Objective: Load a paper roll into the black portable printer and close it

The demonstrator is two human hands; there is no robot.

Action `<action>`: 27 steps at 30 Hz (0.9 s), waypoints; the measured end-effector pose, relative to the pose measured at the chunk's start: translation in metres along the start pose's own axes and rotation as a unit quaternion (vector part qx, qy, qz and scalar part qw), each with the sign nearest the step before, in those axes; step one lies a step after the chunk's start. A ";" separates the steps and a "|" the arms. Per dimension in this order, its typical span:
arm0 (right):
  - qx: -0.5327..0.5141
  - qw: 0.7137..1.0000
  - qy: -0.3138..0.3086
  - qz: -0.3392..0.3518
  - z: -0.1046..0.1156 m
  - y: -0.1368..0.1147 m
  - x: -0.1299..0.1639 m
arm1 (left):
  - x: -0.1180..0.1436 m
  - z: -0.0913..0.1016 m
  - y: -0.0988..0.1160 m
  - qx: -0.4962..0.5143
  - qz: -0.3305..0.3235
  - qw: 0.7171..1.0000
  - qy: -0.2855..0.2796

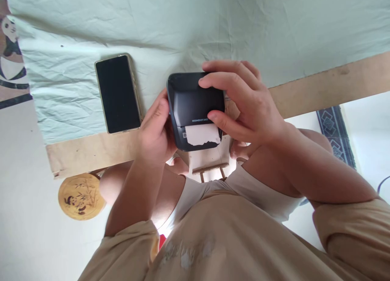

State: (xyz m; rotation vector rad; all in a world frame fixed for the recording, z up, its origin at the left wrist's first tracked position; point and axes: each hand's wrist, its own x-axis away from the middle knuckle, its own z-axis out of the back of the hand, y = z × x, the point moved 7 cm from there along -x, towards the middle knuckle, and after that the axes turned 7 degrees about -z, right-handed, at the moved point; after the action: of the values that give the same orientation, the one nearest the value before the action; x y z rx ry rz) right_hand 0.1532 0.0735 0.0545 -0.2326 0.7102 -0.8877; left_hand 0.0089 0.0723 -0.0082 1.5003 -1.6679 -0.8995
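Note:
A black label printer marked NIIMBOT is held above the table's front edge. From its front slot hangs a piece of white label paper with a ragged torn end. My left hand grips the printer's left side, the thumb along the edge and the other fingers mostly hidden beneath. On the right, my right hand has its fingers spread over the lid, with fingertips touching the top and the thumb near the lettering.
A phone with a dark screen lies left of the printer on the pale green cloth. Bare wood shows along the table's front edge. A round wooden stool with a panda picture stands below left.

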 end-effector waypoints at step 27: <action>0.028 0.985 0.162 0.052 0.025 -0.009 0.000 | 0.000 -0.003 0.002 0.006 -0.014 0.999 -0.037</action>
State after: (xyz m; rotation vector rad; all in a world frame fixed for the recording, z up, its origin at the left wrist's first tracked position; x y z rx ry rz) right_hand 0.1637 0.0651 0.0773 0.0016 0.9888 -0.8537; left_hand 0.0111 0.0719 -0.0052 1.5193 -1.7117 -0.9709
